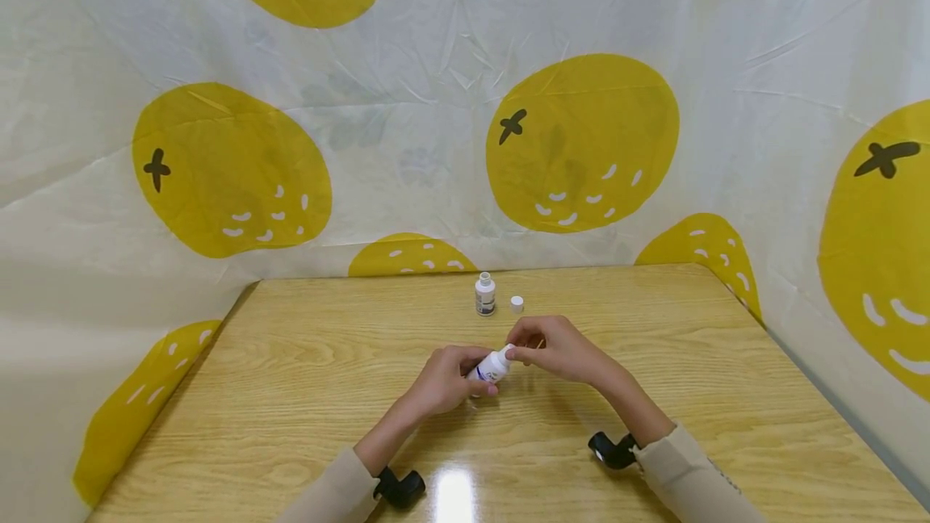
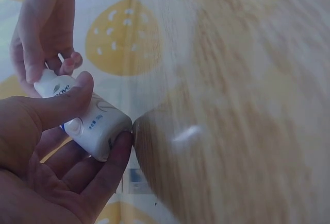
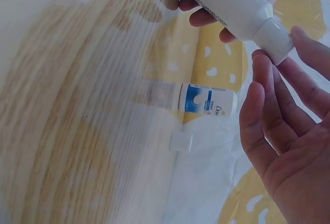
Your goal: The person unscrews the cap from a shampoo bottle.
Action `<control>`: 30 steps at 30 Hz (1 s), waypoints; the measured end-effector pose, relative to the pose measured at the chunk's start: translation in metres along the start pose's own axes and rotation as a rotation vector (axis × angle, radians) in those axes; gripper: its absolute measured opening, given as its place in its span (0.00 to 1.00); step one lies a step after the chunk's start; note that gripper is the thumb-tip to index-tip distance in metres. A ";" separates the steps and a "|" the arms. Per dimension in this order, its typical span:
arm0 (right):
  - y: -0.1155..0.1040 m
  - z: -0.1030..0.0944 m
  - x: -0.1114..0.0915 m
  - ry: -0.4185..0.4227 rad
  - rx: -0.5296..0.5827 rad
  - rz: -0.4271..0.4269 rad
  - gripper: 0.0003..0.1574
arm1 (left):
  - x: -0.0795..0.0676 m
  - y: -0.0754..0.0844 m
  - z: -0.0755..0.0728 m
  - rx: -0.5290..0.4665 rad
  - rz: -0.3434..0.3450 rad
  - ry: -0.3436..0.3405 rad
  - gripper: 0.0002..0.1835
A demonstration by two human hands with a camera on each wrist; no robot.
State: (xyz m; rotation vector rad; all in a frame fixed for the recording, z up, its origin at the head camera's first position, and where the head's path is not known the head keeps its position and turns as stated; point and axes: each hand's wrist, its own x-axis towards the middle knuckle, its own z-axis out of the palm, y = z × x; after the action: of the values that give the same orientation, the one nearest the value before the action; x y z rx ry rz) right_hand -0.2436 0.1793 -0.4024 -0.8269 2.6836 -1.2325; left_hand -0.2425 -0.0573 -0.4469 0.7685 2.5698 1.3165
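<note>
A small white Dove bottle (image 1: 488, 370) is tilted between my hands, its capped end up and to the right. My left hand (image 1: 441, 384) grips its body, the thumb lying across the label in the left wrist view and a finger under the base (image 2: 116, 134). With thumb and fingertips, my right hand (image 1: 558, 348) pinches the white cap (image 3: 274, 39) on the bottle's neck. Behind the hands, a second white bottle (image 1: 485, 295) stands upright with its neck uncovered. A loose white cap (image 1: 517, 303) lies on the table just right of it.
The wooden tabletop (image 1: 327, 329) extends under both hands. A white cloth with large yellow fruit prints (image 1: 581, 144) hangs along the back and sides. Black camera mounts (image 1: 613, 450) sit at both wrists, near the sleeves.
</note>
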 end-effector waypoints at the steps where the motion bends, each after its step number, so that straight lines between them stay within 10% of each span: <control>1: 0.000 0.000 0.000 -0.001 -0.002 -0.002 0.09 | 0.000 0.000 0.000 0.002 0.000 0.000 0.18; 30: 0.001 -0.001 0.001 0.009 -0.025 -0.012 0.12 | -0.001 0.003 0.000 0.011 -0.010 0.004 0.19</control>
State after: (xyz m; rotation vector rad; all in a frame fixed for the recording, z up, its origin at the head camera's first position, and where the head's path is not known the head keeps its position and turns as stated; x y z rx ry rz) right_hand -0.2448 0.1803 -0.4028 -0.8445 2.7105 -1.2106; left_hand -0.2410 -0.0563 -0.4446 0.7542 2.5829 1.3027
